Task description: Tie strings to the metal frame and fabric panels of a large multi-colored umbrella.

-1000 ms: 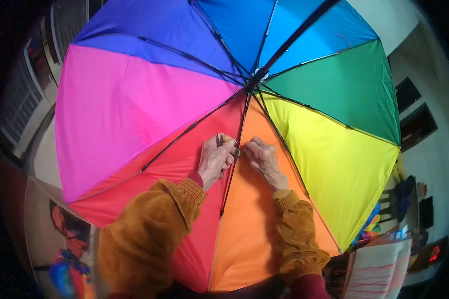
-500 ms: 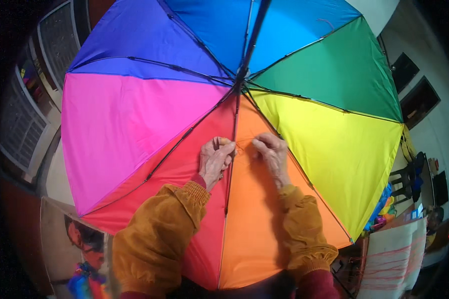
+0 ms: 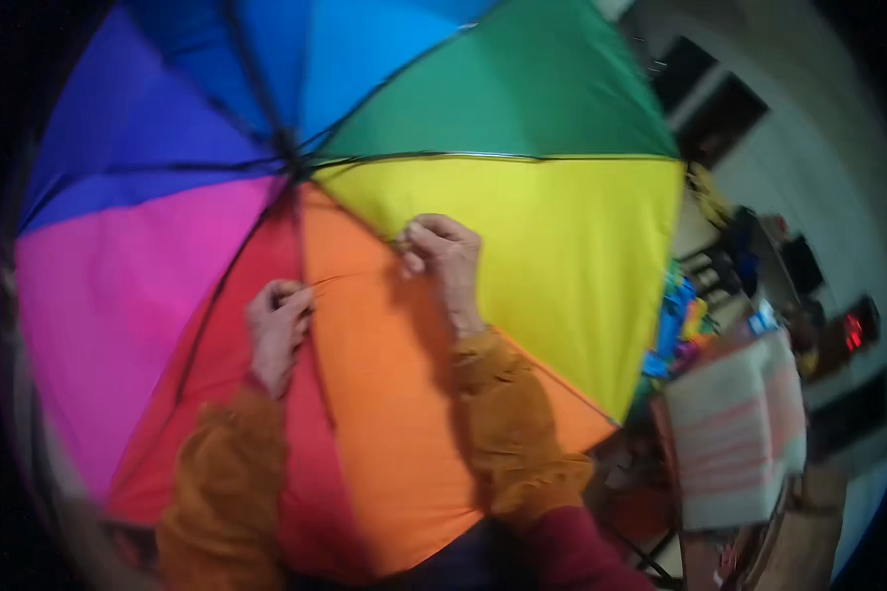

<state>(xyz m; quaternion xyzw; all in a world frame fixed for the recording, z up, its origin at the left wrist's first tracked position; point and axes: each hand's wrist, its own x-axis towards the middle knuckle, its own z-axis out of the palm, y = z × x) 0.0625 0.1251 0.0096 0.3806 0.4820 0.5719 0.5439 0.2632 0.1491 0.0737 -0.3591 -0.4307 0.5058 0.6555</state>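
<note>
Two hands (image 3: 279,320) (image 3: 450,261) hold thread (image 3: 353,276) across plain orange cloth (image 3: 389,394).

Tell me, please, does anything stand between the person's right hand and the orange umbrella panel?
Nothing visible blocks the right hand from the orange umbrella panel. Only a thin dark thread, as it seems, runs across the panel between this hand and the left hand.
</note>
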